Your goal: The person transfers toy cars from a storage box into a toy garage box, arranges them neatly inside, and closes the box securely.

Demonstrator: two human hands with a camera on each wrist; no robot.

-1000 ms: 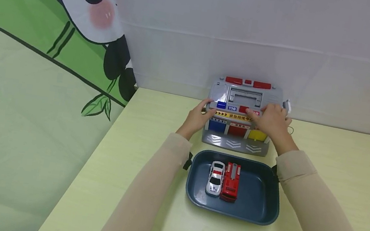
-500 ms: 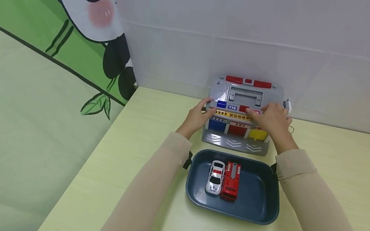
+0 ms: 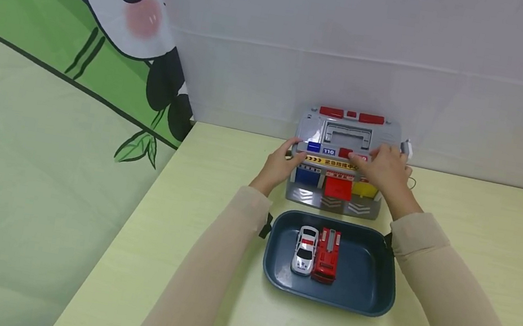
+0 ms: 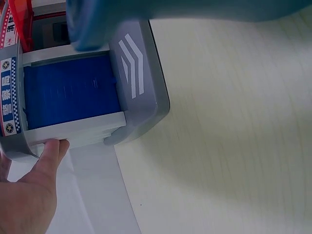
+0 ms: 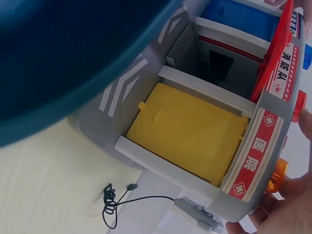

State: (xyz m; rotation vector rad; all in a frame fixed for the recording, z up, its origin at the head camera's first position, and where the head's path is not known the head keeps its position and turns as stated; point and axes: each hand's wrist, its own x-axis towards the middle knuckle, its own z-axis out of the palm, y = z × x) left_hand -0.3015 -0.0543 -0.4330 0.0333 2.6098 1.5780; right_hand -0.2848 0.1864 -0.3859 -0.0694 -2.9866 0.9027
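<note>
A grey toy rescue station (image 3: 310, 120) stands against the back wall. Its middle red door (image 3: 338, 189) is swung up and outward, baring a dark bay. The blue door (image 4: 73, 90) and yellow door (image 5: 187, 131) are closed. My left hand (image 3: 273, 169) holds the station's left side, thumb and fingers spread about its upper corner. At the right end my right hand (image 3: 385, 174) grips the station, fingers curled by the orange button (image 5: 278, 175), thumb at the red button (image 5: 299, 105). Whether the thumb presses down cannot be seen.
Between the forearms lies a dark blue tray (image 3: 361, 276). A white toy car (image 3: 305, 251) and a red toy fire truck (image 3: 327, 256) sit side by side in it. A grey piece with a coiled cord (image 5: 197, 214) hangs by the station's right side.
The red middle door, closed in both earlier frames, has flipped open toward me. Both hands, the tray and the toy vehicles keep their places.
</note>
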